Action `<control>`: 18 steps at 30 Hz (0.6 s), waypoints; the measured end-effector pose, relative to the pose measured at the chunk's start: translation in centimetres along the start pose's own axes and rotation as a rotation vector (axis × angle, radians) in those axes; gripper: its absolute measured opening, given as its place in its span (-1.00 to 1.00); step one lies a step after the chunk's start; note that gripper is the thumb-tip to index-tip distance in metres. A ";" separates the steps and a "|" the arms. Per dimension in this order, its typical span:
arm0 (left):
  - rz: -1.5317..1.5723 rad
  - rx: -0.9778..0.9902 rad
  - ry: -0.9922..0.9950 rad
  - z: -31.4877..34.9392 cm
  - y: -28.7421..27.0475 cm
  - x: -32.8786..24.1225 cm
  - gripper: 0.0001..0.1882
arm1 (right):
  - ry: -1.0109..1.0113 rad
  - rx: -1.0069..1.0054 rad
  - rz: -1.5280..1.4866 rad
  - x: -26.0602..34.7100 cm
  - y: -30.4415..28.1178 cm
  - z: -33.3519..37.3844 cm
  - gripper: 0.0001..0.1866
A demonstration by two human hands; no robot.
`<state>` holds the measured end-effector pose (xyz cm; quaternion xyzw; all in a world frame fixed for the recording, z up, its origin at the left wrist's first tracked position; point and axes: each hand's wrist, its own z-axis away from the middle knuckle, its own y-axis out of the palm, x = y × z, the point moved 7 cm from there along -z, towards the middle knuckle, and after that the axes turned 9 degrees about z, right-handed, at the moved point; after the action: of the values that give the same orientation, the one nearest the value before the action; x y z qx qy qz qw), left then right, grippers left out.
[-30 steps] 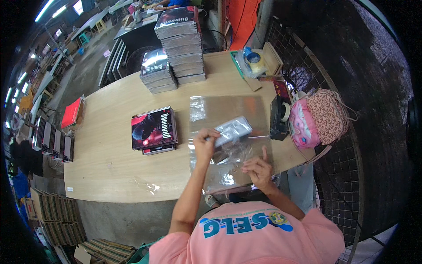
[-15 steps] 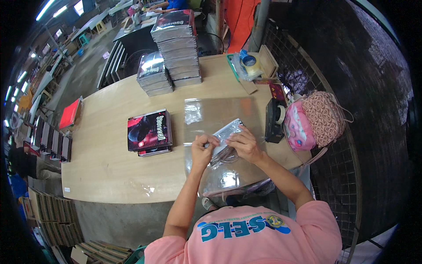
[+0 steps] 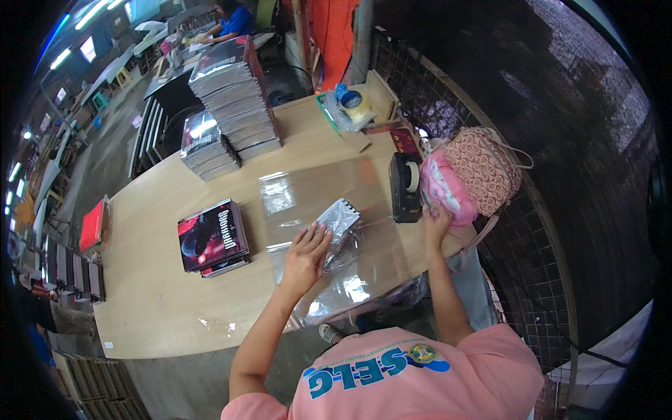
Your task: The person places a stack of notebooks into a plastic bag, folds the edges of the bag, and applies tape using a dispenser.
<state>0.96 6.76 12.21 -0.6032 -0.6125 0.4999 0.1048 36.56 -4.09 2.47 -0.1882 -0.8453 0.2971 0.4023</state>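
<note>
My left hand [image 3: 306, 260] lies flat, fingers stretched out, on a spiral notebook [image 3: 340, 218] wrapped in clear plastic. That notebook rests on a stack of clear plastic sheets [image 3: 329, 183] before me. My right hand [image 3: 437, 220] is at the right side, beside the black tape dispenser [image 3: 404, 192] and against the pink pouch [image 3: 448, 189]. Its fingers look extended and slightly apart, with nothing visible in them. Left of the sheets sits a short pile of spiral notebooks [image 3: 213, 234] with dark red-and-black covers.
Tall stacks of wrapped notebooks [image 3: 234, 98] stand at the table's far side. A patterned bag [image 3: 483, 171] sits at the right edge by a wire mesh fence [image 3: 532, 231]. Tape rolls [image 3: 355, 105] lie far right, a red book [image 3: 93, 225] far left. A person in blue [image 3: 234, 22] sits beyond.
My right hand has left the plastic-wrapped notebook and moved right to the dispenser and pouch. My left hand has gone from pinching the plastic to lying flat on it. The view has shifted.
</note>
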 end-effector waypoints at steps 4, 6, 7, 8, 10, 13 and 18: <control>0.029 -0.015 0.020 -0.7 0.3 -0.5 -0.55 | 0.589 0.568 -0.390 -7.3 9.3 -1.7 -0.64; 0.028 -0.010 0.032 -0.9 0.3 -0.7 -0.55 | 0.596 0.564 -0.486 -7.0 10.1 -2.2 -0.63; 0.019 -0.006 0.025 -0.8 0.3 -0.6 -0.55 | 0.465 0.502 -0.497 -5.3 9.6 -2.6 -0.64; 0.011 -0.001 0.021 -0.7 0.2 -0.4 -0.55 | 0.335 0.436 -0.508 -3.9 8.8 -2.9 -0.65; -0.005 -0.024 -0.010 0.1 -0.3 0.1 -0.55 | 0.224 0.419 -0.323 -1.4 5.8 -1.3 -0.69; -0.005 -0.024 0.003 0.1 -0.4 -0.1 -0.56 | 1.033 0.505 -0.751 -4.9 6.7 8.0 -0.75; 0.026 -0.028 0.022 -0.4 0.2 0.1 -0.59 | 1.467 0.578 -1.303 -1.0 10.0 16.8 -0.81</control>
<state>1.35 6.98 12.26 -0.6179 -0.6106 0.4859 0.0964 24.63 -3.01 -13.08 0.2768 -0.2247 0.0247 0.9340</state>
